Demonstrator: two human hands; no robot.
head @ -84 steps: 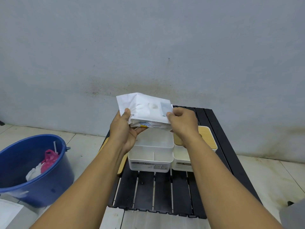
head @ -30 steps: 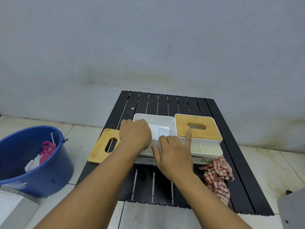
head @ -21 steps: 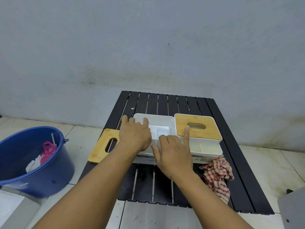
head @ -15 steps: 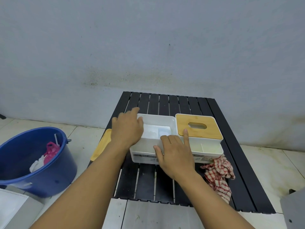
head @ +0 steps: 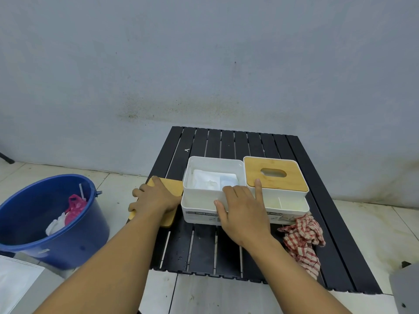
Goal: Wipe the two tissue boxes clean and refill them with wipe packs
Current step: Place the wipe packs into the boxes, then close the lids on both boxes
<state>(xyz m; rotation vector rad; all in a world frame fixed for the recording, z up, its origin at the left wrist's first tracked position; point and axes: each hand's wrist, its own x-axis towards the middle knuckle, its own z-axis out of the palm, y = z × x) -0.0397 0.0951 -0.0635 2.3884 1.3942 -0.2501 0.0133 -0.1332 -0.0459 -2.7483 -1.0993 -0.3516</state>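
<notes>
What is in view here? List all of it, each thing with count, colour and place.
table: 1, black, slatted, centre of view
tissue boxes: 2, white, side by side on the table; left box open, right box lidded
wipe pack: 1, white, inside the left box
lids: 2, light wood; closed lid on the right box, loose lid on the table's left edge
cloth: 1, red-and-white check, crumpled on the table, front right
bucket: 1, blue, on the floor at left, pink and white items inside
left hand: on the loose lid, fingers bent over its outer edge
right hand: flat on the left box's front, index finger stretched to the closed lid
</notes>
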